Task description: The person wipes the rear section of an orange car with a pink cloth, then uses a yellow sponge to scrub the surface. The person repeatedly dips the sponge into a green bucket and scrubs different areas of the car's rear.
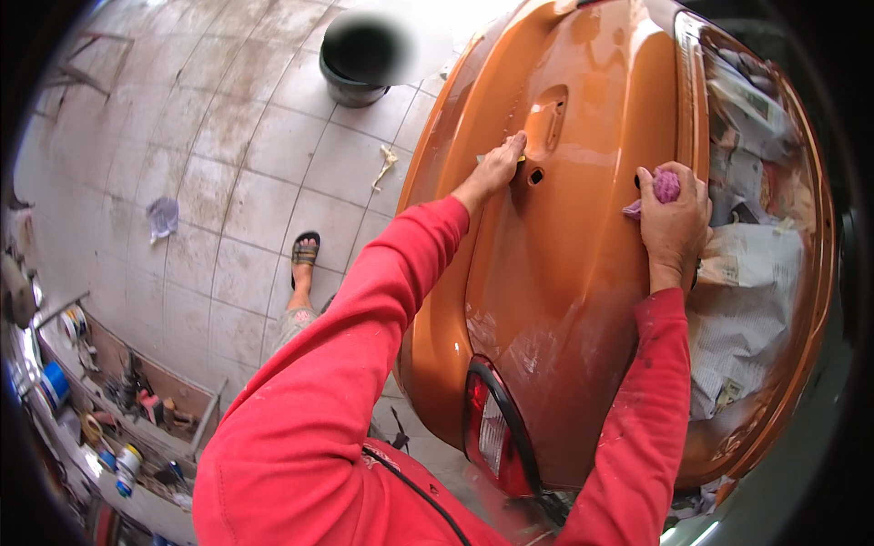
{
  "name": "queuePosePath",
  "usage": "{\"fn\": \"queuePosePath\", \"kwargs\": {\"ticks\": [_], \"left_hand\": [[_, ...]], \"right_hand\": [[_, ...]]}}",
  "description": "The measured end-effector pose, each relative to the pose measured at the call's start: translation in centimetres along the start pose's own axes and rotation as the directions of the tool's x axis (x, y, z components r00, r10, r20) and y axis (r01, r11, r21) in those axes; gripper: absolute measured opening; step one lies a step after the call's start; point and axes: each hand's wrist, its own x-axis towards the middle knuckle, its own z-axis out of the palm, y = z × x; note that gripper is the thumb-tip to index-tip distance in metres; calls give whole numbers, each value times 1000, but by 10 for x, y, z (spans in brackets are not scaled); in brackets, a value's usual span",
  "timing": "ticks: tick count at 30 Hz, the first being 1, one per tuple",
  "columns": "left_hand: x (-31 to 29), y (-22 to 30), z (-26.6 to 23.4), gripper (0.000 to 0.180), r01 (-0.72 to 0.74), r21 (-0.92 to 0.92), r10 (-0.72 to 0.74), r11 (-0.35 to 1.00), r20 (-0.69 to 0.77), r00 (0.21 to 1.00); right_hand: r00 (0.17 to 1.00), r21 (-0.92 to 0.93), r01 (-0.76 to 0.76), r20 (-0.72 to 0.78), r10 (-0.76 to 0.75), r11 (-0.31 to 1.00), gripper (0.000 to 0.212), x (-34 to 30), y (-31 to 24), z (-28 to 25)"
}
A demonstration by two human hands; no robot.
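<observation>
My right grip (675,220) was curled around a purple cloth (666,187) on the orange tailgate (564,291), bunched perhaps for padding. My left grip (497,169) lay by the handle recess (546,125), a yellow edge (522,158) beneath; its hold I couldn't tell. Newspaper (751,282) lay alongside, presumably as shielding.

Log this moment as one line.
left hand: on orange car panel | right hand: holding purple cloth | newspaper: right of panel

That car (555,300) is bright orange, the cloth (667,187) purple-pink, both sleeves (341,341) red. Grey print lines the whitish paper (751,273); brown blotches and a dark grid mark the pale tiles (246,246). The bucket (350,91) is black.
</observation>
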Motion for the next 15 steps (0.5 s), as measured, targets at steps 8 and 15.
{"fn": "queuePosePath", "kwargs": {"ticks": [8, 15], "left_hand": [[-273, 89, 70, 88, 265, -185, -279, 946, -50, 959], [-124, 15, 45, 88, 65, 49, -57, 997, -139, 989]], "right_hand": [[995, -73, -65, 72, 70, 995, 33, -8, 1, -11], [997, 25, -27, 72, 25, 999, 30, -3, -7, -5]]}}
